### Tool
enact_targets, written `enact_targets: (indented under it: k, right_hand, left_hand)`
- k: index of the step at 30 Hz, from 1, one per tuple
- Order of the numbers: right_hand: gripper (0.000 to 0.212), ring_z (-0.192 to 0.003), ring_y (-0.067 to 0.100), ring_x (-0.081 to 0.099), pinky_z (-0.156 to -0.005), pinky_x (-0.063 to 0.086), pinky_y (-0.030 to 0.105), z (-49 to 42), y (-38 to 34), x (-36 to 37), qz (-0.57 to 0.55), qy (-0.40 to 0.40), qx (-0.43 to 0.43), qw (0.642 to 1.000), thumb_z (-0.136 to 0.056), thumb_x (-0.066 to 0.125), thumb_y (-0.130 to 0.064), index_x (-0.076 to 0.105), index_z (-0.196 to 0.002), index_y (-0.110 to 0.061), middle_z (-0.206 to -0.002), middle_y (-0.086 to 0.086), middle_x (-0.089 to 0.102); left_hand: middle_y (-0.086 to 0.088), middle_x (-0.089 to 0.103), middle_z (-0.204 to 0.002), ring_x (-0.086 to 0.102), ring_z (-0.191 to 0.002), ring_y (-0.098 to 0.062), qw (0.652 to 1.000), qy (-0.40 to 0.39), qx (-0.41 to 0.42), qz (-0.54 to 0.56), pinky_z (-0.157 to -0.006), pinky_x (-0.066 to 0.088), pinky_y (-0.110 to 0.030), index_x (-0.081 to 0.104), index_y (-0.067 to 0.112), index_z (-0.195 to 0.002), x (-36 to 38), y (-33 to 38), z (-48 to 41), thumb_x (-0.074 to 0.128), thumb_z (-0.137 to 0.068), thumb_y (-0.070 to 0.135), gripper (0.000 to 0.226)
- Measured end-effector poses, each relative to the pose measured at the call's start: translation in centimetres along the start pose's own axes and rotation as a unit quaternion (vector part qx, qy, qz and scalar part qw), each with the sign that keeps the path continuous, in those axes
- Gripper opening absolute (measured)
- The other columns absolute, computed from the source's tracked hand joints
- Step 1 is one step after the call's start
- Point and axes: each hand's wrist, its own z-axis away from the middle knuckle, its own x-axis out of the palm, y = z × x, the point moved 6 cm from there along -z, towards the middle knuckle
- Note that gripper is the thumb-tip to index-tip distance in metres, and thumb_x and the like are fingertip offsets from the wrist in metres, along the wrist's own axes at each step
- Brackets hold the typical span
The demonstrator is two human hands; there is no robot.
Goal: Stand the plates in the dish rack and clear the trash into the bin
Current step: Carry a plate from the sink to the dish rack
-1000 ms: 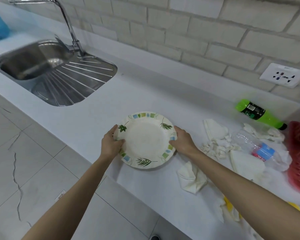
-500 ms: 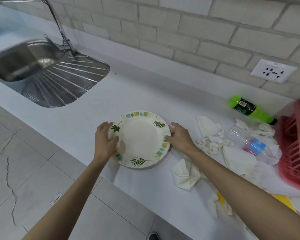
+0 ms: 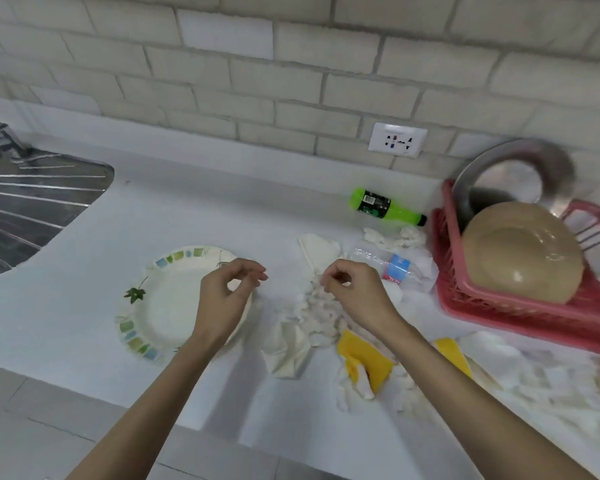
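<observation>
plate rimmed with leaves and coloured squares [image 3: 167,306] lies flat on the white counter [image 3: 84,271], not yet stood up. left hand [image 3: 222,299] hovers over the plate's right rim, fingers curled in, thumb tip close to the forefinger, nothing visible between them. right hand [image 3: 357,292] hangs to the right of the plate over a heap of shredded tissue [image 3: 321,313], fingers bent down; whether it nips a scrap i cannot tell. right of the plate and nearer the counter's front lie a crumpled napkin [image 3: 286,351] and yellow wrappers [image 3: 364,362] among more paper. farther right of the plate a clear bottle [image 3: 378,261] lies on its side, and behind it a green bottle [image 3: 381,206], also lying down. far right of the plate stands the red dish rack [image 3: 520,317], holding a tan plate [image 3: 520,251] and a steel plate [image 3: 548,168] upright (the bin is nowhere in view).

as i judge it, the flat plate gives little rim to catch, so a hasty pull could slide it toward the front edge. the shreds are loose and would scatter from a careless handful on the way to the bin. either bottle could roll if nudged. the rack is part full, so a clumsy entry might knock the tan plate.
</observation>
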Motion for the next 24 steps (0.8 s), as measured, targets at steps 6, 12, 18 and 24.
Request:
enact_targets:
  k: [6, 12, 18, 24]
  right_hand:
    - [0.026, -0.066, 0.016, 0.066, -0.058, 0.045, 0.015, 4.4, 2.9, -9.8, -0.031, 0.061, 0.028, 0.997, -0.088, 0.060, 0.001, 0.064, -0.071, -0.018, -0.074, 0.005, 0.070]
    - [0.013, -0.060, 0.016, 0.063, -0.056, 0.043, 0.016, 9.3, 7.3, -19.0, -0.079, 0.107, 0.050, 0.990, -0.089, 0.060, 0.001, 0.065, -0.078, -0.003, -0.074, 0.014, 0.069]
    - [0.014, -0.060, 0.019, 0.063, -0.060, 0.052, 0.027, 12.6, 12.1, -27.1, -0.110, 0.121, 0.048, 0.985, -0.088, 0.062, 0.002, 0.067, -0.077, -0.005, -0.069, 0.012, 0.068]
    - [0.018, -0.061, 0.023, 0.066, -0.059, 0.052, 0.029, 11.3, 16.8, -35.3, -0.072, 0.130, 0.058, 0.987, -0.091, 0.062, -0.004, 0.066, -0.076, -0.014, -0.071, 0.010, 0.070]
  left_hand:
    - [-0.003, 0.073, -0.078, 0.067, -0.072, -0.018, 0.993, -0.107, 0.024, 0.034, -0.070, 0.051, -0.019, 0.071, 0.015, -0.087, 10.2, 4.6, 0.8, 0.053, -0.094, -0.003, 0.026]
    - [-0.008, 0.071, -0.073, 0.063, -0.064, -0.022, 0.983, -0.167, 0.016, 0.081, -0.069, 0.051, -0.021, 0.071, 0.012, -0.086, 20.2, 7.5, 4.1, 0.055, -0.085, 0.004, 0.018]
    - [-0.011, 0.070, -0.073, 0.062, -0.062, -0.022, 0.979, -0.184, -0.011, 0.091, -0.063, 0.049, -0.027, 0.071, 0.010, -0.089, 29.1, 9.7, 7.5, 0.057, -0.086, 0.006, 0.015]
    - [-0.006, 0.071, -0.073, 0.064, -0.063, -0.013, 0.986, -0.154, 0.005, 0.059, -0.063, 0.050, -0.018, 0.069, 0.008, -0.093, 34.8, 12.5, 5.6, 0.050, -0.092, -0.011, 0.027]
